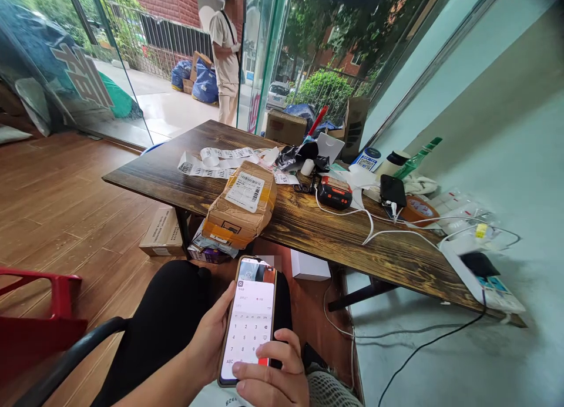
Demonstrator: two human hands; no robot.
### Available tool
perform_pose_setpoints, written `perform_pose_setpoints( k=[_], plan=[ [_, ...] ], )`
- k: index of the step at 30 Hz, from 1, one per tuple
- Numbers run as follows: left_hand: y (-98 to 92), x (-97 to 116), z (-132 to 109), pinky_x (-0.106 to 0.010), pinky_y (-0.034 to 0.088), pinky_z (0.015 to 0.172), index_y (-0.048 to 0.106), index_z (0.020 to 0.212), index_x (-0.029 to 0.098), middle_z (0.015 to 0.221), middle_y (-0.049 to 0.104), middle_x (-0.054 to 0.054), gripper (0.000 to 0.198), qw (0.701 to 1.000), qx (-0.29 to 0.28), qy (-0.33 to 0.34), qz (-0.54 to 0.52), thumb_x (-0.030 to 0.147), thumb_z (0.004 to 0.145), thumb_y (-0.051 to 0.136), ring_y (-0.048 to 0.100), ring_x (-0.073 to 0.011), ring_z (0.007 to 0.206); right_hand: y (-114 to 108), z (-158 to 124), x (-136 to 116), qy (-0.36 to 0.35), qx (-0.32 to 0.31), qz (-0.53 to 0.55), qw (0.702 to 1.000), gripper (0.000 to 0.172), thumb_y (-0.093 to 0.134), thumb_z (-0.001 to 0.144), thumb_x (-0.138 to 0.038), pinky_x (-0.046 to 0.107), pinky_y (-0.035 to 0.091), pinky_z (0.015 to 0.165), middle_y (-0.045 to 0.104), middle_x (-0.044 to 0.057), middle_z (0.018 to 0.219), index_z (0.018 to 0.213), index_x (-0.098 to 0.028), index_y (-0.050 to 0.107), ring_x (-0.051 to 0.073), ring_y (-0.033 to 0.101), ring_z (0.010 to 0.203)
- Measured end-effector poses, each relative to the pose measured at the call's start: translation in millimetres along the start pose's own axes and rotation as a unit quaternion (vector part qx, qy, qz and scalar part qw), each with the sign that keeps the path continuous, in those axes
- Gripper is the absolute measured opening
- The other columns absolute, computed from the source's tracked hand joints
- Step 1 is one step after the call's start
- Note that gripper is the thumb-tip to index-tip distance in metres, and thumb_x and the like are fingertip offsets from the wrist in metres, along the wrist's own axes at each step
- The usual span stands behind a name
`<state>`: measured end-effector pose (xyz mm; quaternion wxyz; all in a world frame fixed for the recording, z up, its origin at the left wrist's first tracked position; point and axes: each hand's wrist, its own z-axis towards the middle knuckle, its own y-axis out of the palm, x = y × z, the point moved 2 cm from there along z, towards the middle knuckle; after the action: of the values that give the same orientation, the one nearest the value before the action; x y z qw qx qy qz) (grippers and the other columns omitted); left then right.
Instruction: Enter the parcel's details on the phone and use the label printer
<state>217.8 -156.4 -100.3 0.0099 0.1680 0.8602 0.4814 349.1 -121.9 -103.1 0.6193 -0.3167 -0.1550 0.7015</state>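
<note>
My left hand (214,322) is wrapped around the left side of a smartphone (247,313), holding it upright above my lap. The lit screen shows a number keypad and, along its top, a small picture. Over the lower right of the screen is my right hand (277,369), its bent fingers apart and at least one fingertip at the bottom keys; it does not grip the phone. Beyond the phone, a taped cardboard box (242,207) with a white shipping label (245,191) sits at the near edge of the wooden table (299,219).
Strips of printed labels (215,166), a black-and-orange device (335,192), white cables (409,231), a tape roll (418,210) and a green bottle (416,160) lie across the table. A red stool (39,313) is at left. Outside the glass stands a person (227,54).
</note>
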Motion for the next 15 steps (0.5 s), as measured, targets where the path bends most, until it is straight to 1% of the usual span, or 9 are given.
perform_pose_setpoints(
  k=[3, 5, 6, 8, 10, 11, 12, 15],
  plan=[
    [0.1, 0.2, 0.2, -0.028, 0.048, 0.065, 0.067, 0.097, 0.006, 0.084, 0.072, -0.015, 0.051, 1.0, 0.0, 0.003, -0.004, 0.053, 0.081, 0.053, 0.065, -0.0209, 0.069, -1.8, 6.4, -2.3, 0.004, -0.035, 0.007, 0.999, 0.02, 0.043, 0.094, -0.037, 0.034, 0.036, 0.088, 0.071, -0.02, 0.097, 0.091, -0.029, 0.062, 0.013, 0.059, 0.077],
    [0.9, 0.4, -0.4, -0.028, 0.048, 0.065, 0.066, 0.096, 0.006, 0.083, 0.072, -0.015, 0.051, 1.0, -0.001, 0.005, -0.003, 0.053, 0.082, 0.052, 0.065, -0.0209, 0.069, -2.7, 11.0, -4.1, -0.007, -0.061, 0.007, 0.998, 0.018, 0.047, 0.093, -0.038, 0.033, 0.036, 0.088, 0.07, -0.021, 0.101, 0.091, -0.029, 0.062, 0.013, 0.058, 0.079],
    [1.3, 0.5, -0.9, -0.029, 0.048, 0.065, 0.066, 0.096, 0.006, 0.082, 0.072, -0.015, 0.051, 1.0, -0.001, 0.005, 0.0, 0.053, 0.082, 0.051, 0.065, -0.0211, 0.068, -3.1, 12.0, -4.8, -0.004, -0.056, 0.007, 0.998, 0.019, 0.046, 0.093, -0.038, 0.033, 0.037, 0.086, 0.071, -0.021, 0.099, 0.089, -0.029, 0.062, 0.013, 0.058, 0.078],
    [2.0, 0.8, -1.7, -0.029, 0.048, 0.063, 0.067, 0.095, 0.007, 0.078, 0.072, -0.014, 0.05, 1.0, 0.006, 0.005, 0.003, 0.052, 0.083, 0.05, 0.064, -0.0204, 0.065, -3.2, 10.2, -6.0, 0.012, -0.01, 0.009, 1.0, 0.025, 0.041, 0.095, -0.036, 0.035, 0.038, 0.079, 0.074, -0.017, 0.089, 0.083, -0.027, 0.062, 0.013, 0.057, 0.072],
    [2.2, 1.1, -2.1, -0.028, 0.048, 0.063, 0.067, 0.094, 0.007, 0.077, 0.072, -0.013, 0.048, 1.0, 0.011, 0.008, 0.002, 0.051, 0.084, 0.049, 0.064, -0.0191, 0.063, -0.9, 2.5, -6.8, 0.028, 0.03, 0.015, 0.999, 0.032, 0.036, 0.096, -0.036, 0.037, 0.039, 0.071, 0.075, -0.012, 0.081, 0.079, -0.025, 0.061, 0.014, 0.055, 0.067],
    [2.0, 1.0, -2.0, -0.028, 0.048, 0.063, 0.067, 0.094, 0.007, 0.079, 0.072, -0.013, 0.049, 1.0, 0.01, 0.008, 0.002, 0.052, 0.084, 0.049, 0.064, -0.019, 0.064, 1.1, -2.8, -7.0, 0.034, 0.033, 0.016, 0.999, 0.033, 0.035, 0.096, -0.036, 0.037, 0.039, 0.069, 0.075, -0.01, 0.079, 0.08, -0.025, 0.062, 0.015, 0.055, 0.067],
    [1.5, 0.9, -1.7, -0.028, 0.048, 0.064, 0.067, 0.095, 0.006, 0.081, 0.072, -0.014, 0.051, 1.0, 0.007, 0.009, 0.004, 0.052, 0.084, 0.049, 0.065, -0.0195, 0.066, 3.5, -8.5, -7.0, 0.036, 0.022, 0.015, 0.999, 0.032, 0.035, 0.096, -0.036, 0.038, 0.04, 0.069, 0.075, -0.009, 0.08, 0.083, -0.026, 0.063, 0.016, 0.056, 0.069],
    [-0.8, 0.0, -0.5, -0.029, 0.049, 0.068, 0.066, 0.101, 0.005, 0.089, 0.071, -0.017, 0.055, 1.0, -0.001, 0.011, 0.01, 0.054, 0.083, 0.049, 0.067, -0.0227, 0.076, 7.7, -21.5, -5.6, 0.044, -0.024, -0.002, 0.999, 0.025, 0.04, 0.093, -0.036, 0.041, 0.045, 0.072, 0.076, -0.007, 0.085, 0.097, -0.032, 0.065, 0.02, 0.059, 0.076]
  ],
)
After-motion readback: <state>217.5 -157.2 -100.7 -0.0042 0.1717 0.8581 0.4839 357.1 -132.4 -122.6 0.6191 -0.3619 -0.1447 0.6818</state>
